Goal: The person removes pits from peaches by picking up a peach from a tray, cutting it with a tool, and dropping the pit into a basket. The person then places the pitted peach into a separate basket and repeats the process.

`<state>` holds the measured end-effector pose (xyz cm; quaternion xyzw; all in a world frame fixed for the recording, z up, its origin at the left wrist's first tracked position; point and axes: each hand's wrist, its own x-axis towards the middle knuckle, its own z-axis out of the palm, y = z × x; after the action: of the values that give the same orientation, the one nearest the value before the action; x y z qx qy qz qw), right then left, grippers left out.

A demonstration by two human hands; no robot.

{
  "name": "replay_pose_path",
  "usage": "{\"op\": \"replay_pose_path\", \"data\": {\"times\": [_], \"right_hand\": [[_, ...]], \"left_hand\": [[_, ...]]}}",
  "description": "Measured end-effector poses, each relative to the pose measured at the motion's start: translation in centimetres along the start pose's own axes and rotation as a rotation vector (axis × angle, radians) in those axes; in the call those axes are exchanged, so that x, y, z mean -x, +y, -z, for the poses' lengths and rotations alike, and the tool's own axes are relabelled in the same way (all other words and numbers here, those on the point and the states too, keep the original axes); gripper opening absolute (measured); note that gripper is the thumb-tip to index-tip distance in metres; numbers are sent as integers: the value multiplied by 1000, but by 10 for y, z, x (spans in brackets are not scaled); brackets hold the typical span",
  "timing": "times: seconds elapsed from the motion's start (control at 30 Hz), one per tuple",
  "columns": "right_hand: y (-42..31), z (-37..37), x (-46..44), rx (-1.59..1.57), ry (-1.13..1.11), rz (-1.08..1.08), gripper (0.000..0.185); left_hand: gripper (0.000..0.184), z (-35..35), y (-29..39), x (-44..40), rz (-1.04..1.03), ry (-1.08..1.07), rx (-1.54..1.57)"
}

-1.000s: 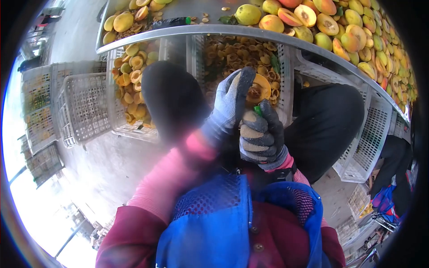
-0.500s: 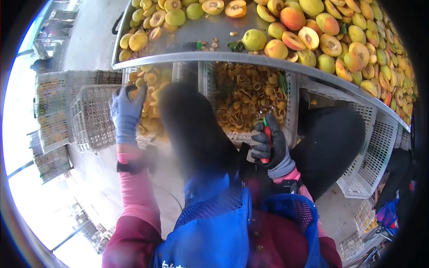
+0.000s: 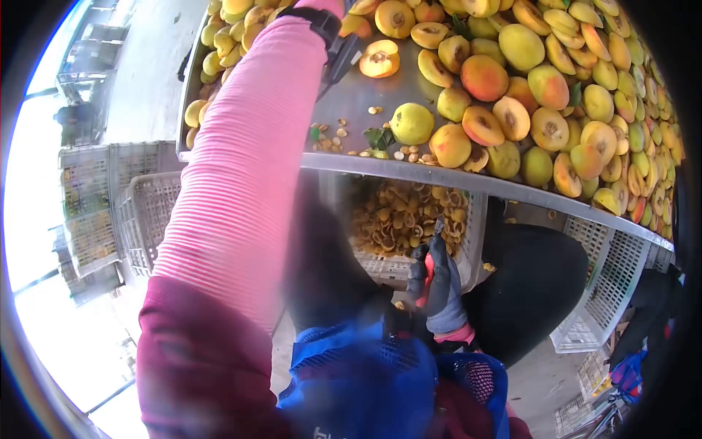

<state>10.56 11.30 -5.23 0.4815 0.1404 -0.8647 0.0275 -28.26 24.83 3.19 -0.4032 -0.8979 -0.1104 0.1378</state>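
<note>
Pink sleeve on the left arm, reaching across the table to the top of the frame. Left hand is cut off there; can't tell if it's open, closed or loaded.

Right hand, gloved, lower centre: fingers wrapped on the red handle of the tool, metal tip up, over the near side of the crate of scraps.

Fruit: heap fills upper right, more at upper left. Nearest the left wrist is a cut half, face up, top centre. Whole one sits near the table edge, by a leaf and loose kernels.

Handling, my read: tool is light and stiff, grip by the handle only, keep fingers off the tip. Halves look light, firmish, wet on the cut face, so slippery; they'd bruise or tear if pinched hard. Take them by the skin side, fingers round the rim, off the flesh. Whole one is heavier and rounder, likely to roll; cup it from the sides. Scraps look thin and limp.
</note>
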Motion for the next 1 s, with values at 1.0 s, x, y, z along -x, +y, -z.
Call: {"op": "replay_pose_path", "data": {"times": [1.0], "right_hand": [[2, -44, 80, 138, -292, 288, 33]], "left_hand": [[64, 128, 59, 359, 183, -246, 1418]]}}
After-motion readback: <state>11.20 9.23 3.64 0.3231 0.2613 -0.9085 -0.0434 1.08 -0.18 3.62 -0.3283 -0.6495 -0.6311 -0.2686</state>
